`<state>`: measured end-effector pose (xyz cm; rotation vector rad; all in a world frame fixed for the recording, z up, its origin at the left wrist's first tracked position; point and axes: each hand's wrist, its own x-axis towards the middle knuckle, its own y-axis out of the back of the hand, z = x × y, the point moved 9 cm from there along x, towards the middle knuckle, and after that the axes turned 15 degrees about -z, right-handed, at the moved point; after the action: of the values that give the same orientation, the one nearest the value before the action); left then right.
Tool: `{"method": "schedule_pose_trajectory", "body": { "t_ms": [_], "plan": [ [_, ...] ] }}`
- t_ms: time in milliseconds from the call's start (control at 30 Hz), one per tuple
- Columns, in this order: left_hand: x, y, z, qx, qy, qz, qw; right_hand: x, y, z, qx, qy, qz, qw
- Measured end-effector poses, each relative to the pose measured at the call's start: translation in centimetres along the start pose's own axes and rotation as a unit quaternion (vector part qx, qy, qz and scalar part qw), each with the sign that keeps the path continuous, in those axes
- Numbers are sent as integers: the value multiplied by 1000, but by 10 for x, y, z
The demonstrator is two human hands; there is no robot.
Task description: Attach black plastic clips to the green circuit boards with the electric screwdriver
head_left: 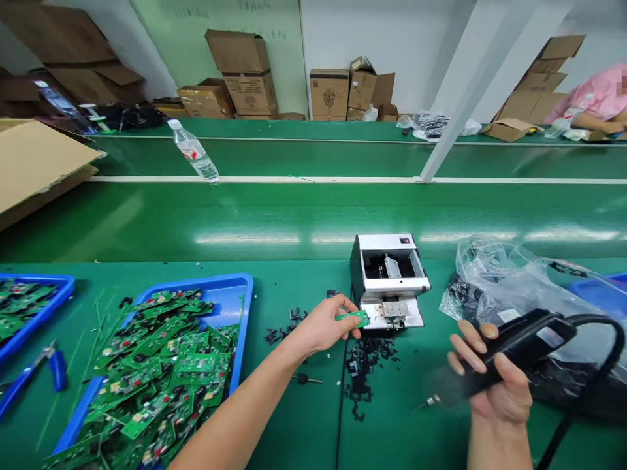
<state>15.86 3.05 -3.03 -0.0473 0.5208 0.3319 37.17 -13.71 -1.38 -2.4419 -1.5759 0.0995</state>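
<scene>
Between the fingers of my left hand (323, 326) is a small green circuit board (361, 318), close to the front left of a silver and black screw feeder machine (392, 284). My right hand (494, 378) grips a black electric screwdriver (514, 349). Its cable bends away to the right, and its thin bit points down and left, above the green work mat. Many small black plastic parts (360, 372) lie loose in front of the machine, with more beside its left side. Whether the board touches the machine, I cannot tell.
A blue tray (247, 307) heaped with circuit boards stands left, near blue-handled cutters (56, 369). Clear plastic bags (509, 281) lie right. Behind are a water bottle (196, 153), a white post (455, 124), cardboard boxes (249, 91) and a person in pink (595, 98).
</scene>
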Motion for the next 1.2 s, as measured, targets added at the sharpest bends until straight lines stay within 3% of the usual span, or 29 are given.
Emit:
{"method": "schedule_pose_trajectory", "body": {
  "t_ms": [233, 367, 500, 700, 833, 1000, 1200],
  "plan": [
    [-1, 1, 2, 14, -7, 8, 1000, 33, -57, -90, 52, 116, -89, 988],
    [0, 1, 1, 26, -8, 10, 1000, 50, -93, -116, 16, 147, -124, 981],
    [0, 0, 2, 38, -20, 9, 999, 65, -114, -111, -8, 123, -101, 987],
    [1, 1, 1, 50, -23, 14, 998, 73, -117, -83, -38, 32, -81, 995],
    [1, 0, 3, 52, -25, 14, 998, 72, -116, -79, 7, 63, -115, 991],
    [-1, -1, 6, 57, -21, 5, 998, 71, -124, -87, 11, 163, -174, 971],
    [-1, -1, 6, 62, -25, 13, 998, 65, -118, -82, 53, 186, -219, 956]
  ]
}}
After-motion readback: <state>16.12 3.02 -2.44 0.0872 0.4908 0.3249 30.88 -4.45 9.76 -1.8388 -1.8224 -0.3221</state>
